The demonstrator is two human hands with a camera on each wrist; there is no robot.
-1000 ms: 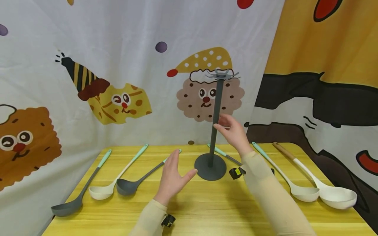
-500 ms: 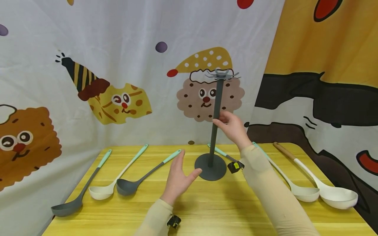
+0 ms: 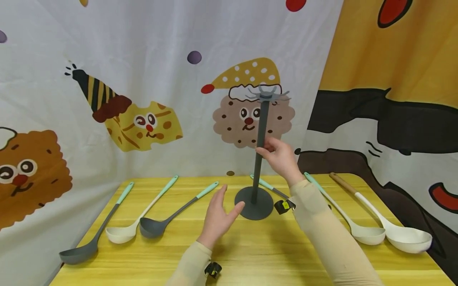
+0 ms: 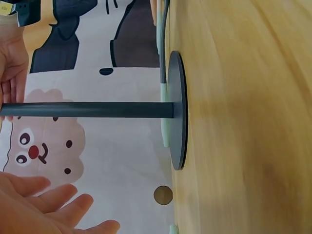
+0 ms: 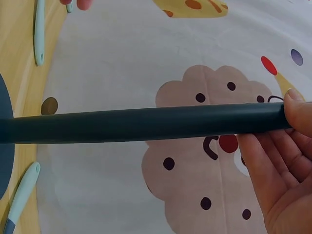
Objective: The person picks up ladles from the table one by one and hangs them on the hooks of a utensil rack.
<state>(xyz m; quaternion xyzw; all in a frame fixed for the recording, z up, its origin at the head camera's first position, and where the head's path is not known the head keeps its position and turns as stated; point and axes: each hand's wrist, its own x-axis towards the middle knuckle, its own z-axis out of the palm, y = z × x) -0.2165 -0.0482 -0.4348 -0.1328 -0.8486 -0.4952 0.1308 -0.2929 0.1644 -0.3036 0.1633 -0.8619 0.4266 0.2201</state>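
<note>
Between the thumb [image 5: 298, 113] and fingers [image 5: 253, 153] of the bare right hand [image 3: 282, 157] is the slim post of a dark grey upright stand [image 3: 262, 123], with a ring of thin grey hooks [image 3: 266, 95] well above that pinch and a flat, round, dark grey base [image 3: 252, 212] well below it, apparently resting on the yellowish wood-grained table [image 3: 264, 250]. The stand looks stiff, probably metal, and most likely bottom-heavy from its broad disc; the smooth finish could slide a little under a light pinch, and the thin hooks seem the easiest part to bend, so the middle of the post or the rim of the base would be sounder places to take hold. The right forearm, in a cream sleeve [image 3: 329, 230], slants forward and up to the post. Lower than those fingers, near the base but apart from it, the bare left hand [image 3: 218, 216] is raised, fingers spread and thumb held wide, gripping nothing; to the left of its fingers lies a dark grey, mint-handled ladle [image 3: 155, 227]
</note>
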